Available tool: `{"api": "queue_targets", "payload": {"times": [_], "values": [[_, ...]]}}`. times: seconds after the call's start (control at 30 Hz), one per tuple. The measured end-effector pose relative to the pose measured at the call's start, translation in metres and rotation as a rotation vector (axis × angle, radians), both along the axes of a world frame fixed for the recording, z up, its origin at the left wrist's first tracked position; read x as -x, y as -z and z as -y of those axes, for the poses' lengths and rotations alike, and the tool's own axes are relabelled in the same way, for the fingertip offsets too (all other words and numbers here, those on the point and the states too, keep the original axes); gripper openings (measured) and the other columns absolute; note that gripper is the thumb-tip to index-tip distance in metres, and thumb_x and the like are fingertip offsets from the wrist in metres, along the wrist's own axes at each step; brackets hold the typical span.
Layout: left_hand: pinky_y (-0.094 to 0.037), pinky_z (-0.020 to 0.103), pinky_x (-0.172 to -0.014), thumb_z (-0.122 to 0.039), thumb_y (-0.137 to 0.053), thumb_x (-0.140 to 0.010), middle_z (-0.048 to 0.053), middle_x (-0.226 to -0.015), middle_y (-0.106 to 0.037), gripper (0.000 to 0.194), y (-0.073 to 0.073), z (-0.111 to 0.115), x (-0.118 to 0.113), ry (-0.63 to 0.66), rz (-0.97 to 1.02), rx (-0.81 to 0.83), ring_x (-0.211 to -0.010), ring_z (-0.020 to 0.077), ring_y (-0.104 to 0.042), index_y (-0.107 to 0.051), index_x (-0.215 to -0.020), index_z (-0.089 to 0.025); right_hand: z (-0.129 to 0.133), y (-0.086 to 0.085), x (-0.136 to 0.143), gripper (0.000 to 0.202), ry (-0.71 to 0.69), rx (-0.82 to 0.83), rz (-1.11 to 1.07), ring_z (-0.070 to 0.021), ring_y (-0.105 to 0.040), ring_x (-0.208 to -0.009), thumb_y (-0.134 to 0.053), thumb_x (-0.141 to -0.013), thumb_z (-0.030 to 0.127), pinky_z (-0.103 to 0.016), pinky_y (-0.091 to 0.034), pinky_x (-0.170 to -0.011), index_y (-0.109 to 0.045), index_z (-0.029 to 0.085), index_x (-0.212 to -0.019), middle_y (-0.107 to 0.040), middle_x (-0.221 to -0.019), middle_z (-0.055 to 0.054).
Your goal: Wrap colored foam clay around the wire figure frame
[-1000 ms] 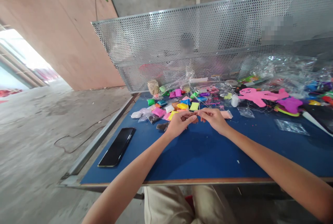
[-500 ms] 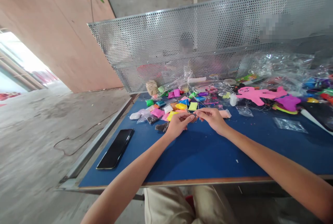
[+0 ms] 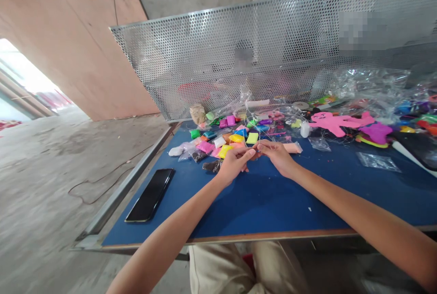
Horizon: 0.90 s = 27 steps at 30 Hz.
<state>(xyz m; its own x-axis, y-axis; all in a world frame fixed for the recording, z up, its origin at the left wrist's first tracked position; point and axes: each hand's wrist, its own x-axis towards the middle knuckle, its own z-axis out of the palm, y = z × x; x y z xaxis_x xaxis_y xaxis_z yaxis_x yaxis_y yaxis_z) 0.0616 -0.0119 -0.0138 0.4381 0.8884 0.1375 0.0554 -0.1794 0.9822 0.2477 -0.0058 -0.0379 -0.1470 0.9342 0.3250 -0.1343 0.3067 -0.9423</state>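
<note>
My left hand [image 3: 237, 162] and my right hand [image 3: 276, 155] meet at the fingertips above the blue table, thumbs toward each other. Both are closed in a pinch on thin wire [image 3: 259, 134], whose strands rise from between the fingers. The wire's lower part is hidden by the fingers. Just beyond my hands lie small colourful clay packets, among them a yellow-green one [image 3: 252, 138] and a yellow one [image 3: 225, 151]. A dark packet [image 3: 212, 166] is left of my left hand, and a peach packet [image 3: 292, 148] lies behind my right hand.
A black phone [image 3: 150, 195] lies at the table's left. Toward the right are a pink figure cutout [image 3: 332, 123], a small white bottle [image 3: 305, 129], a clear plastic bag [image 3: 378, 161] and a black pouch [image 3: 414, 150]. A perforated metal panel [image 3: 211, 48] stands along the back.
The fingertips have shifted slightly around the wire, and its strands stand more upright above them. The whole view has moved a little.
</note>
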Motion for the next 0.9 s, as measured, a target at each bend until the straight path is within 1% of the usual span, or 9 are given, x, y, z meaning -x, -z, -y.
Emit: {"api": "queue_targets", "payload": {"times": [0.1, 0.17, 0.3, 0.4, 0.47, 0.6, 0.7, 0.8, 0.9], "values": [[-0.049, 0.023, -0.051, -0.061, -0.059, -0.087, -0.005, -0.049, -0.047, 0.051, 0.0, -0.001, 0.002, 0.003, -0.014, 0.001, -0.041, 0.0057, -0.036, -0.073, -0.09, -0.013, -0.001, 0.001, -0.001, 0.031, 0.012, 0.007, -0.011, -0.0184, -0.058, -0.083, -0.072, -0.082, 0.051, -0.032, -0.047, -0.078, -0.078, 0.023, -0.093, -0.068, -0.094, -0.004], [-0.044, 0.022, -0.049, -0.061, -0.059, -0.088, -0.005, -0.045, -0.041, 0.05, 0.001, -0.003, 0.003, -0.016, -0.045, -0.039, -0.041, 0.0065, -0.037, -0.073, -0.083, -0.013, 0.0, -0.001, -0.001, 0.031, 0.006, -0.007, -0.001, -0.019, -0.057, -0.086, -0.072, -0.082, 0.051, -0.032, -0.046, -0.077, -0.078, 0.023, -0.093, -0.068, -0.094, -0.004], [-0.038, 0.022, -0.046, -0.061, -0.059, -0.087, -0.003, -0.048, -0.047, 0.05, 0.003, -0.005, 0.005, -0.065, -0.09, -0.092, -0.043, 0.007, -0.04, -0.073, -0.08, -0.013, 0.004, -0.005, -0.001, 0.036, -0.035, -0.017, 0.047, -0.0199, -0.057, -0.085, -0.068, -0.083, 0.055, -0.033, -0.046, -0.078, -0.078, 0.023, -0.096, -0.069, -0.089, -0.004], [-0.038, 0.021, -0.045, -0.062, -0.06, -0.086, 0.003, -0.065, -0.064, 0.051, 0.003, -0.004, 0.004, -0.085, -0.107, -0.101, -0.047, 0.0077, -0.044, -0.076, -0.087, -0.013, 0.004, -0.007, -0.002, 0.038, -0.019, -0.041, 0.088, -0.022, -0.06, -0.09, -0.066, -0.084, 0.057, -0.035, -0.046, -0.084, -0.078, 0.023, -0.095, -0.071, -0.092, -0.005], [-0.037, 0.021, -0.045, -0.062, -0.06, -0.086, 0.006, -0.073, -0.069, 0.052, 0.003, -0.004, 0.002, -0.1, -0.11, -0.113, -0.05, 0.0082, -0.046, -0.076, -0.088, -0.013, 0.003, -0.006, -0.002, 0.036, 0.017, -0.064, 0.115, -0.024, -0.061, -0.098, -0.067, -0.084, 0.056, -0.036, -0.045, -0.088, -0.078, 0.024, -0.095, -0.072, -0.097, -0.005], [-0.036, 0.021, -0.045, -0.062, -0.059, -0.086, 0.003, -0.063, -0.064, 0.052, 0.004, -0.005, 0.003, -0.136, -0.111, -0.161, -0.049, 0.0084, -0.045, -0.074, -0.08, -0.013, 0.001, -0.004, -0.004, 0.028, 0.076, -0.109, 0.16, -0.0251, -0.063, -0.1, -0.072, -0.08, 0.051, -0.037, -0.046, -0.087, -0.078, 0.026, -0.091, -0.073, -0.102, -0.004], [-0.035, 0.022, -0.043, -0.066, -0.051, -0.089, 0.0, -0.051, -0.055, 0.059, 0.007, -0.008, 0.005, -0.167, -0.15, -0.17, -0.044, 0.009, -0.046, -0.068, -0.069, -0.014, 0.001, -0.004, -0.006, 0.026, 0.129, -0.144, 0.189, -0.0239, -0.063, -0.089, -0.073, -0.08, 0.05, -0.037, -0.047, -0.079, -0.076, 0.025, -0.083, -0.073, -0.094, -0.004], [-0.036, 0.022, -0.041, -0.069, -0.042, -0.092, -0.001, -0.043, -0.047, 0.066, 0.01, -0.01, 0.005, -0.189, -0.18, -0.149, -0.038, 0.0093, -0.045, -0.056, -0.056, -0.015, 0.002, -0.006, -0.006, 0.028, 0.164, -0.137, 0.227, -0.0225, -0.062, -0.08, -0.07, -0.082, 0.051, -0.035, -0.046, -0.072, -0.075, 0.024, -0.086, -0.072, -0.087, -0.004], [-0.038, 0.022, -0.039, -0.065, -0.047, -0.092, -0.003, -0.046, -0.049, 0.056, 0.011, -0.01, 0.004, -0.177, -0.148, -0.145, -0.036, 0.0088, -0.045, -0.066, -0.078, -0.015, 0.002, -0.007, -0.006, 0.028, 0.17, -0.132, 0.234, -0.0216, -0.061, -0.078, -0.069, -0.083, 0.051, -0.034, -0.045, -0.07, -0.074, 0.023, -0.087, -0.071, -0.085, -0.003]]}}
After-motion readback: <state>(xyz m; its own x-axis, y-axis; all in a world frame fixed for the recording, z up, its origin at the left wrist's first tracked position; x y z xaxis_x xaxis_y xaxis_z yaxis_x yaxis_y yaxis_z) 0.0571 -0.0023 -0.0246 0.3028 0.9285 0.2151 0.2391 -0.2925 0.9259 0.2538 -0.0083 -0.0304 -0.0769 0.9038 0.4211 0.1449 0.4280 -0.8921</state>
